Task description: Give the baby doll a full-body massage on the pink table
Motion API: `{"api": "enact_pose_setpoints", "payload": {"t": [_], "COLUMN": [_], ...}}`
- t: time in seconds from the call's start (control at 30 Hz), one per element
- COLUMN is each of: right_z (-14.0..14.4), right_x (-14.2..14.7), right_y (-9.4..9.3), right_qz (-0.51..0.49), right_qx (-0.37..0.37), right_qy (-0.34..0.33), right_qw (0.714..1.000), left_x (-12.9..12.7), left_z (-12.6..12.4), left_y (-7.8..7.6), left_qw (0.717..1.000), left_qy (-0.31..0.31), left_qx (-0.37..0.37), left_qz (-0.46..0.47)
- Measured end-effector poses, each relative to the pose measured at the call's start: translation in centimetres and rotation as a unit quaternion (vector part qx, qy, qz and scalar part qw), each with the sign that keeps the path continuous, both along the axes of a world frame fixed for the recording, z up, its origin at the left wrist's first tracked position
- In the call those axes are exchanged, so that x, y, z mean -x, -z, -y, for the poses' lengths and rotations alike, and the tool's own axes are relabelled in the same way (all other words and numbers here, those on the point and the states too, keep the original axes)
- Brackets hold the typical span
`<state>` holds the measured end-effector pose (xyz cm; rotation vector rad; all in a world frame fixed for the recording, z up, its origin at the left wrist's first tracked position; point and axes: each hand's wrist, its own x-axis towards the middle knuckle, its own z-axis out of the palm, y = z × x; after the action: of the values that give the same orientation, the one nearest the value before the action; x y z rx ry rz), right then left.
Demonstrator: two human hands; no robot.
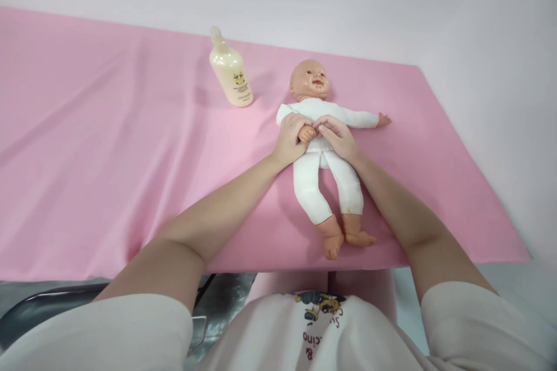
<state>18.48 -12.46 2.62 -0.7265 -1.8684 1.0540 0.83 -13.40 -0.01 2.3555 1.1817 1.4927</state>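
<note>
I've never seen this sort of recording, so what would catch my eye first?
Probably the bald baby doll with a white cloth body, lying face up on the creased pink cloth, right of centre. Next, the person's bare left hand and right hand, close together at the doll's middle. Then the pale yellow pump bottle with a printed front, farther left on the cloth.

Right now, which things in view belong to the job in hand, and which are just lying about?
In use:
baby doll, lying face up
left hand, around the doll's arm
right hand, on the doll's front
pink cloth, under the doll

Not in use:
pump bottle, standing untouched; its role can't be told
dark chair-like object, lower left
</note>
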Motion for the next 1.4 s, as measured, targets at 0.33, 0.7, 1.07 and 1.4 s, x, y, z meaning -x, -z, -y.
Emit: {"api": "enact_pose_setpoints", "payload": {"t": [0.33,0.7,1.07,1.4], "right_z": [-0.03,0.13,-0.11,-0.18], "right_x": [0.11,0.1,0.15,0.08], "right_y": [0.29,0.07,0.47,0.52], "right_qz": [-0.018,-0.003,-0.029,-0.021], "right_qx": [0.008,-0.011,0.011,0.004], "right_qy": [0.001,0.004,-0.008,-0.004], "right_qw": [1.0,1.0,0.999,1.0], "left_x": [0.01,0.22,0.05,0.03], "left_z": [0.1,0.08,-0.06,0.07], "left_y": [-0.17,-0.19,0.16,-0.06], "left_qw": [1.0,0.999,0.999,1.0], "left_qy": [-0.005,0.019,0.008,-0.001], "left_qx": [-0.013,-0.024,-0.035,-0.025], "left_qz": [0.001,0.015,0.013,0.01]}}
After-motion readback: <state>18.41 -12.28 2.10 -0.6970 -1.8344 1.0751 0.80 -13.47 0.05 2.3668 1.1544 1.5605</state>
